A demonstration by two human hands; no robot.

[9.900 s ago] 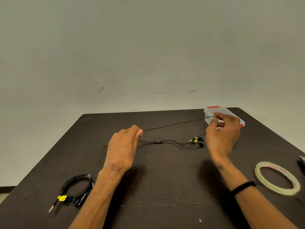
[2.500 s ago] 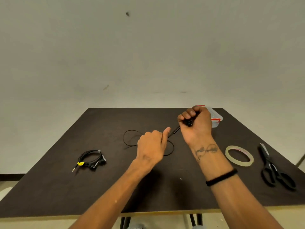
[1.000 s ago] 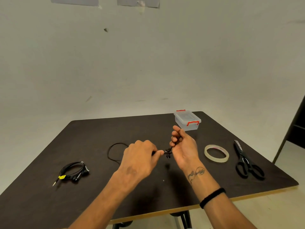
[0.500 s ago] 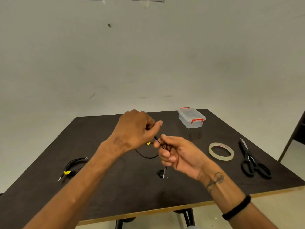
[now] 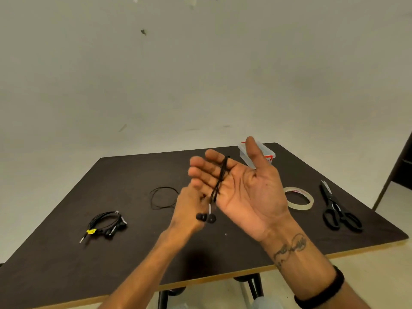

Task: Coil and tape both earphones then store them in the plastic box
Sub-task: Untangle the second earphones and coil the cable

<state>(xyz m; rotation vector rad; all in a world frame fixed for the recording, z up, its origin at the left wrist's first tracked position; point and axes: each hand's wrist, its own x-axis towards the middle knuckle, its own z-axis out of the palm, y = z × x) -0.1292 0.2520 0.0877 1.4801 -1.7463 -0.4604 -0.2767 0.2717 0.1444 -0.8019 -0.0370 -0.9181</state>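
My right hand (image 5: 245,190) is raised palm up above the table, fingers spread, with the black earphone cord (image 5: 219,181) wound across the fingers. Its two earbuds (image 5: 206,217) dangle below the palm. My left hand (image 5: 189,210) is just under and left of it, fingers closed on the cord near the earbuds. The rest of the cord lies in a loose loop (image 5: 163,197) on the table. A second black earphone (image 5: 107,224) sits coiled at the left with a yellow tag. The clear plastic box (image 5: 265,153) with red clasps stands behind my right thumb.
A roll of clear tape (image 5: 298,198) lies right of my hands, and black scissors (image 5: 336,210) lie further right near the table's edge. The dark table (image 5: 66,253) has a light front edge. A dark piece of furniture stands at the far right.
My right hand has turned palm up and opened its fingers, with the cord now wrapped across them. My left hand has dropped from above to below the right hand.
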